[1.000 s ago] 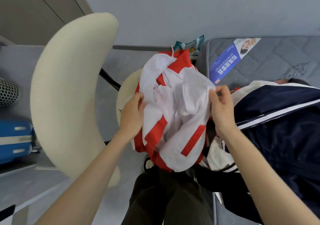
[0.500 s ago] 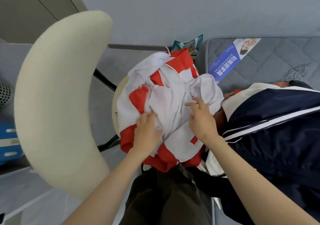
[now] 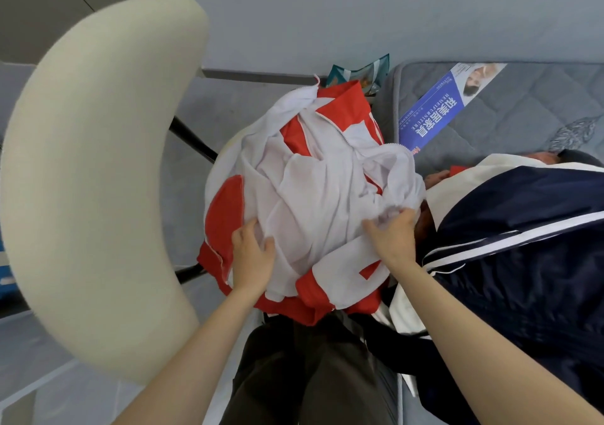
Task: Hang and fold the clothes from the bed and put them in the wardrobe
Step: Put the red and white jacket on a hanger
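A crumpled red and white jacket (image 3: 304, 192) with a white zipper lies bunched on a round chair seat in the middle of the view. My left hand (image 3: 253, 256) grips a fold of its white fabric at the near left side. My right hand (image 3: 392, 239) pinches the white fabric at the jacket's right edge. A dark navy jacket with white stripes (image 3: 523, 261) lies on the grey mattress (image 3: 529, 110) to the right.
A cream curved chair back (image 3: 88, 176) fills the left side, with black chair struts (image 3: 192, 140) under it. A blue printed label (image 3: 438, 110) lies on the mattress. More clothes (image 3: 572, 130) lie at the far right. My dark trousers (image 3: 310, 369) are below.
The jacket went from held up in front of me down onto the chair seat. Both hands moved lower and now grip its white fabric nearer to me.
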`<state>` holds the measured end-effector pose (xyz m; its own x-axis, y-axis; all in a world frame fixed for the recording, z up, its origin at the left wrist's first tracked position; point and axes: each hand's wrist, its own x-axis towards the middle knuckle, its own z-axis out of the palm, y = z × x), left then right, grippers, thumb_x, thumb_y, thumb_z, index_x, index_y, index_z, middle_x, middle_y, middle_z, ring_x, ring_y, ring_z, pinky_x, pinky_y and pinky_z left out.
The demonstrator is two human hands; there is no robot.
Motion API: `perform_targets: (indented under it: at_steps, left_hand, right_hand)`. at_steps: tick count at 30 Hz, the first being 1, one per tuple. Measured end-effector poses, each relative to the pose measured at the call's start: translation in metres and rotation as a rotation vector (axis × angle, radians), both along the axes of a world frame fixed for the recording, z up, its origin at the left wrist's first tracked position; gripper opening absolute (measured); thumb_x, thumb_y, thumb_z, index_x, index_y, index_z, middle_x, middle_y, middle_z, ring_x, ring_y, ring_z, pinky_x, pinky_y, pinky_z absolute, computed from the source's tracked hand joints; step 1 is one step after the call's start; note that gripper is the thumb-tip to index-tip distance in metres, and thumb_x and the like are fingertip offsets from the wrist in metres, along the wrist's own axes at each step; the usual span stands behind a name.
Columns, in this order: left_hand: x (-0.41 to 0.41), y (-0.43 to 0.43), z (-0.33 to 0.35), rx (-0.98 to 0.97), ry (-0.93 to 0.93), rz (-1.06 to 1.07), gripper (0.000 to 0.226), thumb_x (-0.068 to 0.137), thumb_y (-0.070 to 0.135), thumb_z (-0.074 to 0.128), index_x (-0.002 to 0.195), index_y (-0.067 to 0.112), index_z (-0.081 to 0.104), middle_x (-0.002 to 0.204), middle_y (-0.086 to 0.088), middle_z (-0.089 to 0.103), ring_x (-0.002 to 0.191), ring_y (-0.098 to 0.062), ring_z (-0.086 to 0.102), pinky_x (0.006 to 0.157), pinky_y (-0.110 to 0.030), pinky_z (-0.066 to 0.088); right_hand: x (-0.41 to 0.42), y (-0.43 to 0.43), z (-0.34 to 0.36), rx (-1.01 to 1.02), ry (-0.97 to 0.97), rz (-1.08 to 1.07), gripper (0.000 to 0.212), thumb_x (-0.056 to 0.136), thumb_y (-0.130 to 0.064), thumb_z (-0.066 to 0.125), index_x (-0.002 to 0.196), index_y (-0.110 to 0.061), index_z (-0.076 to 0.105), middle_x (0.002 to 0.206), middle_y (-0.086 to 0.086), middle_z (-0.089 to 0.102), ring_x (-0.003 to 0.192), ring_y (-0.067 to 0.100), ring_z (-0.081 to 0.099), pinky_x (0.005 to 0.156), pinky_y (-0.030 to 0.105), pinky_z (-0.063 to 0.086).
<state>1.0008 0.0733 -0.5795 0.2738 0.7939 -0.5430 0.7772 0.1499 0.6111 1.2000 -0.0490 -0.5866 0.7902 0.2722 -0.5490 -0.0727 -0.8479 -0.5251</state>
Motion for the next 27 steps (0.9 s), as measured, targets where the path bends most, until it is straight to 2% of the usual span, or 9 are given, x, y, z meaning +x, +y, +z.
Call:
perform_targets:
  at_steps: [2, 6, 10, 13, 15, 17, 20, 22, 27]
  left_hand:
    - [0.002, -0.001, 0.001, -0.030, -0.016, 0.016, 0.054, 0.094, 0.026, 0.058, 0.142, 0.015, 0.037, 0.142, -0.010, 0.034, 0.122, -0.027, 0.047, 0.096, -0.032, 0.040]
    - [0.003, 0.003, -0.002, -0.043, -0.023, 0.095, 0.081, 0.085, 0.026, 0.071, 0.148, 0.014, 0.023, 0.142, -0.009, 0.035, 0.125, -0.024, 0.043, 0.096, -0.033, 0.039]
    - [0.004, 0.010, -0.009, -0.042, 0.015, 0.103, 0.053, 0.092, 0.015, 0.060, 0.138, 0.011, 0.034, 0.111, -0.006, 0.057, 0.104, -0.026, 0.058, 0.082, -0.029, 0.042]
    - [0.005, 0.008, -0.007, 0.029, -0.029, 0.147, 0.028, 0.095, 0.017, 0.056, 0.122, 0.012, 0.048, 0.095, 0.005, 0.059, 0.092, -0.019, 0.059, 0.070, -0.020, 0.042]
    - [0.007, 0.004, -0.001, 0.049, -0.079, 0.143, 0.023, 0.096, 0.020, 0.055, 0.118, 0.014, 0.052, 0.089, 0.011, 0.055, 0.086, -0.012, 0.058, 0.066, -0.016, 0.039]
    - [0.014, 0.000, 0.008, 0.045, -0.137, 0.144, 0.022, 0.095, 0.022, 0.056, 0.117, 0.017, 0.055, 0.089, 0.012, 0.057, 0.082, -0.005, 0.056, 0.068, -0.014, 0.040]
    - [0.034, 0.002, 0.022, 0.011, -0.206, 0.088, 0.018, 0.095, 0.019, 0.056, 0.113, 0.019, 0.059, 0.088, 0.016, 0.058, 0.081, -0.001, 0.054, 0.073, -0.019, 0.043]
    - [0.053, 0.002, 0.032, -0.047, -0.263, 0.041, 0.016, 0.094, 0.014, 0.056, 0.109, 0.018, 0.061, 0.092, 0.013, 0.061, 0.085, -0.006, 0.056, 0.078, -0.023, 0.044]
    - [0.108, -0.028, 0.046, -0.279, -0.463, -0.136, 0.022, 0.093, 0.003, 0.056, 0.113, 0.001, 0.065, 0.107, -0.010, 0.067, 0.094, -0.010, 0.057, 0.079, -0.009, 0.042]
  right_hand:
    - [0.002, -0.001, -0.003, -0.014, 0.123, -0.070, 0.068, 0.087, -0.027, 0.069, 0.133, 0.001, 0.028, 0.122, 0.013, 0.050, 0.105, 0.028, 0.054, 0.081, 0.036, 0.046]
    - [0.005, -0.003, -0.013, -0.207, 0.180, -0.030, 0.076, 0.085, -0.018, 0.070, 0.139, 0.002, 0.019, 0.127, 0.020, 0.049, 0.112, 0.038, 0.055, 0.091, 0.043, 0.049]
    - [-0.001, -0.007, -0.019, -0.331, 0.196, 0.091, 0.085, 0.087, -0.006, 0.063, 0.145, 0.003, 0.001, 0.131, 0.023, 0.045, 0.116, 0.038, 0.053, 0.096, 0.044, 0.049]
    - [-0.006, -0.014, -0.017, -0.342, 0.125, 0.177, 0.075, 0.087, -0.001, 0.058, 0.142, 0.000, 0.007, 0.131, 0.023, 0.043, 0.114, 0.037, 0.053, 0.095, 0.044, 0.049]
    - [-0.005, -0.016, -0.010, -0.246, 0.071, 0.124, 0.063, 0.087, -0.001, 0.056, 0.136, -0.004, 0.017, 0.122, 0.022, 0.048, 0.105, 0.035, 0.057, 0.091, 0.044, 0.052]
    - [-0.003, -0.015, 0.005, -0.093, 0.001, 0.001, 0.050, 0.086, 0.000, 0.057, 0.125, -0.005, 0.027, 0.101, 0.018, 0.056, 0.086, 0.031, 0.062, 0.075, 0.042, 0.057]
    - [0.003, -0.004, 0.035, 0.057, -0.126, -0.083, 0.035, 0.084, -0.002, 0.059, 0.107, -0.007, 0.033, 0.072, 0.003, 0.053, 0.061, 0.018, 0.054, 0.051, 0.024, 0.040]
    - [0.010, 0.009, 0.057, 0.183, -0.198, -0.153, 0.032, 0.084, -0.007, 0.061, 0.100, -0.011, 0.034, 0.075, -0.005, 0.052, 0.064, 0.005, 0.051, 0.054, 0.017, 0.036]
    - [0.038, 0.039, 0.109, 0.581, -0.392, -0.240, 0.035, 0.082, -0.005, 0.060, 0.087, -0.024, 0.031, 0.081, 0.010, 0.058, 0.056, 0.000, 0.048, 0.059, 0.007, 0.039]
